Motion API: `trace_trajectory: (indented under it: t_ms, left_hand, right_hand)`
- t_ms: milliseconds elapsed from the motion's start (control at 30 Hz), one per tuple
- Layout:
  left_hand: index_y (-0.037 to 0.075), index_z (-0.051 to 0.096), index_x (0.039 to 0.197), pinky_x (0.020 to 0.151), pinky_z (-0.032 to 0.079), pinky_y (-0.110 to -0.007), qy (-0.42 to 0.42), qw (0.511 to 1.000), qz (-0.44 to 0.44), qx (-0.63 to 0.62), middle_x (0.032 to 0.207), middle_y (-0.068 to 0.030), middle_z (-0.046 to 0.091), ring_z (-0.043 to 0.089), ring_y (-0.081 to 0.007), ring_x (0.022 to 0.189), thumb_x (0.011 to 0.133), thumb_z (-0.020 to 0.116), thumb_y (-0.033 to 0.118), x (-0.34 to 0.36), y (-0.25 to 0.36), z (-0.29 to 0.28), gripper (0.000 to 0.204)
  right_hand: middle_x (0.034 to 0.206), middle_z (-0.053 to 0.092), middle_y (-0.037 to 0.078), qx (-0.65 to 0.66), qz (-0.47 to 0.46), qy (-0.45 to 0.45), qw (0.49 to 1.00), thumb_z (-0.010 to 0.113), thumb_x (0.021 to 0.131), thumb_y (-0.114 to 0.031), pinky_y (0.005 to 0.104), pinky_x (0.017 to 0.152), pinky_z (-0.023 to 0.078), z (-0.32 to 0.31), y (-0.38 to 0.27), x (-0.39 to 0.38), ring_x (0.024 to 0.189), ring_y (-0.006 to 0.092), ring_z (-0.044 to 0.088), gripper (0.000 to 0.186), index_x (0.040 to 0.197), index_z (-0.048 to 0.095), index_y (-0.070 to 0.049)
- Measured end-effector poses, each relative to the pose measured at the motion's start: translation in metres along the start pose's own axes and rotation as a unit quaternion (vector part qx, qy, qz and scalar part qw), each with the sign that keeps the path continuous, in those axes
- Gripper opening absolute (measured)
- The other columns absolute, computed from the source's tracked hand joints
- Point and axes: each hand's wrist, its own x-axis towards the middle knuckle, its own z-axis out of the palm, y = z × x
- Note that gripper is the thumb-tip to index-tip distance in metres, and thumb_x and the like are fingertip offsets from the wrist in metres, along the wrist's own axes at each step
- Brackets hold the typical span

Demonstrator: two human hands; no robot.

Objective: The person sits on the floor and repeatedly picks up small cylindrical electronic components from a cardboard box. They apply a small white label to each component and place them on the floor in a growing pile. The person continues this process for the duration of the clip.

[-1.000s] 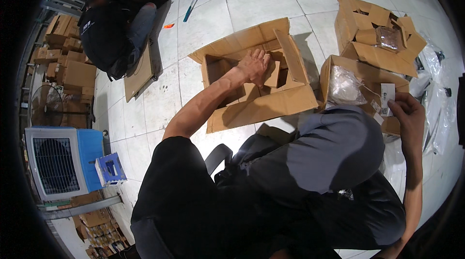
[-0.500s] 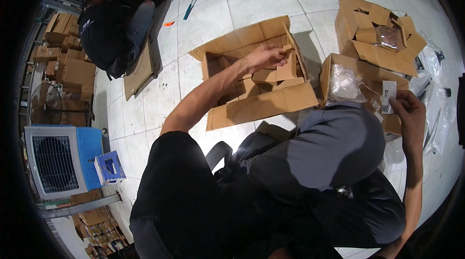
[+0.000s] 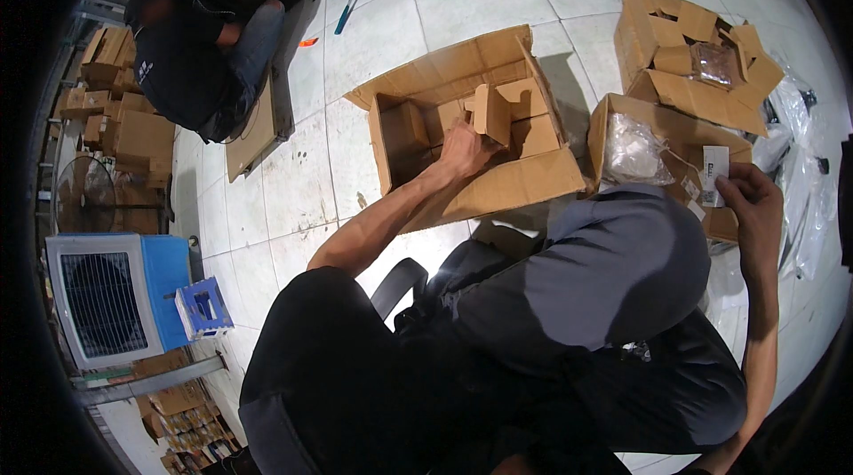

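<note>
My left hand (image 3: 466,151) reaches into an open brown cardboard box (image 3: 466,207) on the floor. Its fingers are closed round a folded cardboard piece (image 3: 492,114), which stands upright inside; the fingertips are partly hidden behind it. Other cardboard pieces (image 3: 404,127) line the box. Off to the right, my right hand (image 3: 755,195) pinches a small white printed card (image 3: 714,173) between thumb and fingers. The card is held above a second open box (image 3: 689,128), where a clear plastic bag (image 3: 633,151) of white contents lies.
Beyond the second box, another open carton (image 3: 693,102) holds a plastic-wrapped brown item. Clear plastic wrapping (image 3: 800,199) lies at the far right. A mallet (image 3: 354,4) rests on the tiles. A person (image 3: 191,62) sits at the back left, beyond a blue air cooler (image 3: 115,297).
My left hand has moved nearer and slightly left inside the box, and the cardboard piece there now stands upright in its grip. The seated person has leaned left. My right hand barely moved.
</note>
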Motion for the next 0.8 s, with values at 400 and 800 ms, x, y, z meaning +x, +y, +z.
trace_trajectory:
  t_ms: [400,800]
  left_hand:
    - [-0.008,0.059,0.110,0.083,0.052,-0.032,0.034,0.909,-0.201,-0.363,0.098,-0.0135,0.069,0.066,-0.0223,0.086,0.083,0.067,0.016,-0.007,-0.034,-0.015,0.037]
    - [0.001,0.074,0.095,0.065,0.052,-0.034,-0.106,0.948,-0.212,-0.215,0.091,-0.0188,0.071,0.064,-0.0209,0.064,0.088,0.061,0.038,-0.014,-0.007,-0.034,0.040]
  right_hand:
    - [0.085,0.067,0.006,0.003,-0.001,0.004,1.000,0.067,0.086,-0.012,0.0237,0.075,0.046,0.000,0.010,0.003,0.079,0.0090,0.060,0.021,0.101,0.063,0.003]
    - [0.085,0.067,0.005,-0.011,0.001,0.009,1.000,0.066,0.088,-0.013,0.0241,0.076,0.046,-0.006,0.013,0.004,0.078,0.0087,0.059,0.023,0.104,0.062,0.003]
